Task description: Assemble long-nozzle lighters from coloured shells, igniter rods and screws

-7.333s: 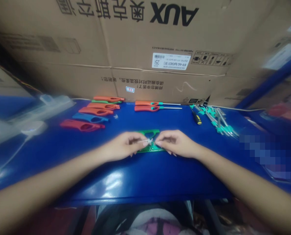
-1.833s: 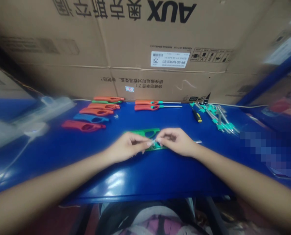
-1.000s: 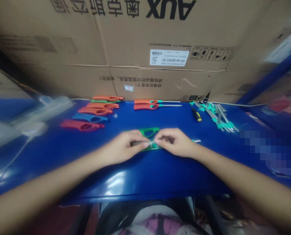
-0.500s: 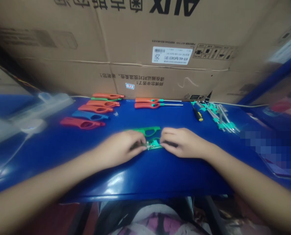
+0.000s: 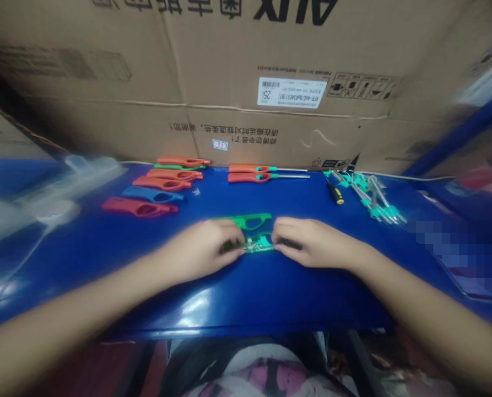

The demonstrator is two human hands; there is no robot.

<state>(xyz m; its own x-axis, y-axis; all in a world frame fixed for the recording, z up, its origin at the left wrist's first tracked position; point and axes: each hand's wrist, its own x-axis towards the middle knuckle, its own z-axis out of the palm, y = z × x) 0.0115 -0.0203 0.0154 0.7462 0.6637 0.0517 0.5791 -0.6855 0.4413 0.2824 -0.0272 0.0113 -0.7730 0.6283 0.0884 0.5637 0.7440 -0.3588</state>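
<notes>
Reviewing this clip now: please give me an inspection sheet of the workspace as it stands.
Surface: glossy blue table, reflecting light near its front edge.
Job's things: open green shell with small teal and whitish parts; another green piece just behind it.
Clutter: coloured handles at left; two orange-red lighters at the back; screwdriver beside metal tubes with teal ends.
Grippers: left hand and right hand, fingers curled at opposite ends of the shell; exact grip hidden.
Cables: white cable at left; pale cable at back right.
Surroundings: printed carton behind.
</notes>
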